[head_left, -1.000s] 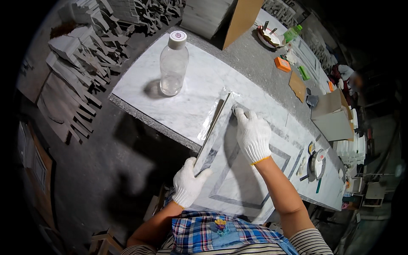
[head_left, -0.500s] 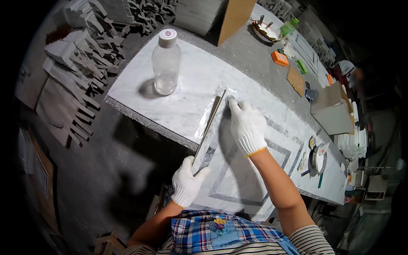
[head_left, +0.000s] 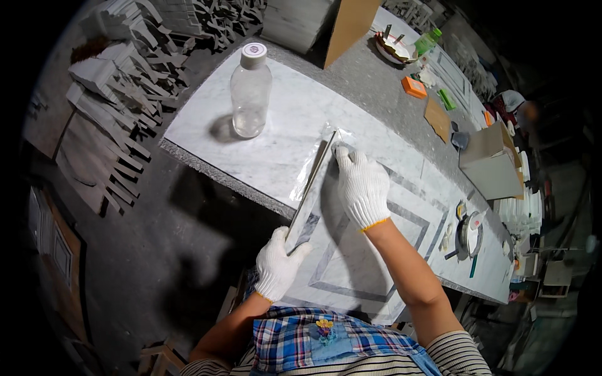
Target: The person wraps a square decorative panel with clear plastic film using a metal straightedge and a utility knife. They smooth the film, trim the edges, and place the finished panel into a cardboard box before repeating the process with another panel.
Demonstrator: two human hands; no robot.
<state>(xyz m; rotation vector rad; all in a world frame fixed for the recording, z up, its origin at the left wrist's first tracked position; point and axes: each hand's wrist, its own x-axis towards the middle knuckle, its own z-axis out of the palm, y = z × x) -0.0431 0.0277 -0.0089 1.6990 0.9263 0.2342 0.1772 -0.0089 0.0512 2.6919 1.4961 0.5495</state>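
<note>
A marble panel [head_left: 351, 250] with grey inlaid bands lies in front of me on the worktable, its left edge running up and away from me. My left hand [head_left: 278, 268], in a white knit glove, closes on that edge at the near left, thumb on top. Near the panel's far corner, my gloved right hand [head_left: 364, 191] presses down with bent fingers. Whatever is under its fingertips is too small and hidden to name. Clear plastic film [head_left: 307, 175] lies along the panel's left edge. Farther left stands a clear bottle [head_left: 251, 100] with a white cap.
A cardboard sheet [head_left: 351, 31] stands at the back. Beyond the panel are a bowl [head_left: 394, 49] with tools, an orange box [head_left: 414, 87] and an open carton [head_left: 492, 160]. A round container [head_left: 469, 237] sits at the right. Stacked stone pieces [head_left: 113, 81] fill the left floor.
My right hand has slid slightly toward me and left by the panel's edge. My left hand keeps its grip. The whole view has shifted a little.
</note>
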